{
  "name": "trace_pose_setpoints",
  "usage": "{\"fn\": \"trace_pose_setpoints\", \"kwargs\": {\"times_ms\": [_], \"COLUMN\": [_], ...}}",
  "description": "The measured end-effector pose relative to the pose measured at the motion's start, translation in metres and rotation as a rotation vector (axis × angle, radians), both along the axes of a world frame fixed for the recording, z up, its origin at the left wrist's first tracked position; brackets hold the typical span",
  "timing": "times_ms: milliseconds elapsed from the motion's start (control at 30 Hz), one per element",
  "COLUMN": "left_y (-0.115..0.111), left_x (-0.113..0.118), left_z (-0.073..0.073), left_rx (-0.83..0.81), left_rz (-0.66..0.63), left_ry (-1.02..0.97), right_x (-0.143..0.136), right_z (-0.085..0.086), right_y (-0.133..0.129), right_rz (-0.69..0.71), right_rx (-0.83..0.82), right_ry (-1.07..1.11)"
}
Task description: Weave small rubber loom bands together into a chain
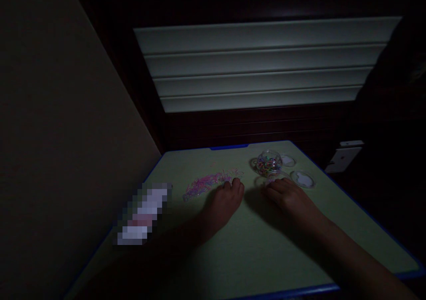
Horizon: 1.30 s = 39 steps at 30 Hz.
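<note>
A loose strip of pink and purple small rubber bands lies across the middle of the table. At its right end is my left hand, fingers curled together against the bands; whatever sits between the fingertips is too dark and small to make out. My right hand is closed at a low clear jar, its fingers bent down at the near side and hiding much of it. What those fingertips grip, if anything, is hidden. Just behind stands a round clear jar with multicoloured bands inside.
Two clear lids with white labels, a nearer lid and a farther lid, lie right of the jars. A blurred-out flat item rests at the left edge. The green table has a blue rim; a wall borders its left.
</note>
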<state>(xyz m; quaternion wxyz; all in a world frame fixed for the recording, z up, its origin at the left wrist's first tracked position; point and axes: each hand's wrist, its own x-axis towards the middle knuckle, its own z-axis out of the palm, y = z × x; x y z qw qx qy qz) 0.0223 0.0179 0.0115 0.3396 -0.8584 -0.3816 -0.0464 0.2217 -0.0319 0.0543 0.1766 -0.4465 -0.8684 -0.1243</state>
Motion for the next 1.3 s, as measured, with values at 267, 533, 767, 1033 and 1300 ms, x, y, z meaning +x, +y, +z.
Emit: {"fn": "trace_pose_setpoints", "kwargs": {"times_ms": [267, 533, 767, 1033, 1300], "left_y": [-0.003, 0.002, 0.006, 0.012, 0.010], "left_x": [0.001, 0.000, -0.004, -0.007, -0.008], "left_z": [0.003, 0.001, -0.001, -0.004, -0.011], "left_rx": [-0.012, -0.093, -0.120, -0.250, -0.193], "left_rz": [-0.014, 0.051, 0.087, 0.034, -0.139], "left_ry": [0.012, -0.033, -0.055, -0.237, -0.283], "right_x": [0.001, -0.001, 0.000, 0.000, -0.001], "right_z": [-0.002, 0.001, -0.001, 0.000, -0.001], "right_y": [0.000, 0.000, 0.000, 0.000, -0.001], "right_rz": [0.006, 0.008, 0.009, 0.003, 0.002], "right_rx": [0.014, 0.024, -0.001, 0.003, 0.033], "right_ry": [0.009, 0.018, 0.021, 0.007, 0.029]}}
